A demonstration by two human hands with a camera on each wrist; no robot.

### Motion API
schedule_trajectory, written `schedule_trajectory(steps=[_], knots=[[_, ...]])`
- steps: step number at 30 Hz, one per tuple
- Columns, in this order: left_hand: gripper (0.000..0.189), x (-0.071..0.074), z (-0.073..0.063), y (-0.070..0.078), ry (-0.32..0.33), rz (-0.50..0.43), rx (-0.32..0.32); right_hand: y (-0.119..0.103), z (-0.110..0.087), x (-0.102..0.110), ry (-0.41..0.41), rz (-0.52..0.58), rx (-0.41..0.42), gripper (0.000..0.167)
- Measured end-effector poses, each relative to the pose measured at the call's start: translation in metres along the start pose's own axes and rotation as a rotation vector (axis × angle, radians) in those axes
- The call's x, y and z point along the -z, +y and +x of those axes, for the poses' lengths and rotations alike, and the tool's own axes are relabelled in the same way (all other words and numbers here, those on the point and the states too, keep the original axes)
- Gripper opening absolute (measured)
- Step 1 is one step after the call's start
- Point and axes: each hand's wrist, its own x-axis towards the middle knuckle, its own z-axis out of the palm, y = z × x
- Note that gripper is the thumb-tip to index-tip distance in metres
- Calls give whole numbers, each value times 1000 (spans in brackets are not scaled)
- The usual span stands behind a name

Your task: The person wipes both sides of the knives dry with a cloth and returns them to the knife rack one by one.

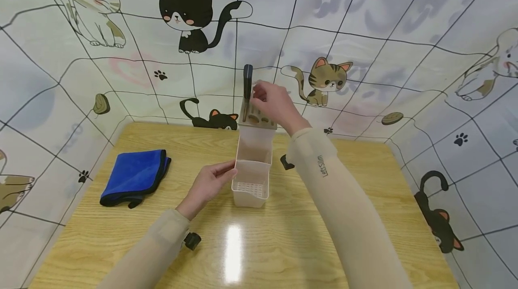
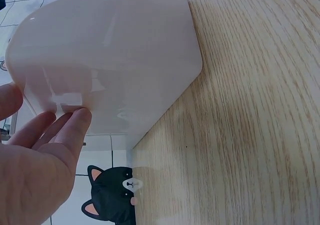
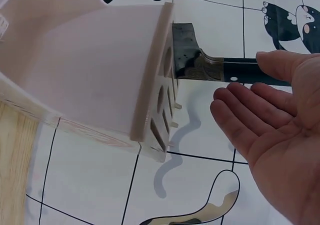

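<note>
A pale stepped knife block (image 1: 252,167) with a beige slotted top (image 1: 259,120) stands on the table near its far side. My left hand (image 1: 210,183) holds its left side by the edge; in the left wrist view, fingertips (image 2: 80,116) lie against the smooth outer wall. A knife with a dark handle (image 1: 248,82) stands in a left slot, the heel of its blade (image 3: 185,47) showing above the top. My right hand (image 1: 275,102) is beside that handle. In the right wrist view its thumb (image 3: 275,65) overlaps the handle, while the other fingers extend below it.
A folded blue cloth (image 1: 133,174) with black trim lies on the table's left. Cat-printed sheeting (image 1: 263,37) walls the back and sides. A black strap piece (image 1: 287,162) shows by the right sleeve, and another black piece (image 1: 192,240) by the left cuff.
</note>
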Motion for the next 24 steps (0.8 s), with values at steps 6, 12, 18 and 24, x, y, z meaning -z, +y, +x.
schedule_trajectory(steps=[6, 12, 18, 24], knots=[[45, 0, -1, 2, 4, -1, -8, 9, -18, -5, 2, 73, 17, 31], [45, -1, -1, 4, -7, -8, -5, 20, -35, -12, 41, 111, 39, 29], [45, 0, -1, 3, -1, 2, 0, 29, -49, -16, 71, 114, 69, 27], [45, 0, -2, 4, -1, 28, -15, 40, -63, -20, 88, 132, 64, 29]])
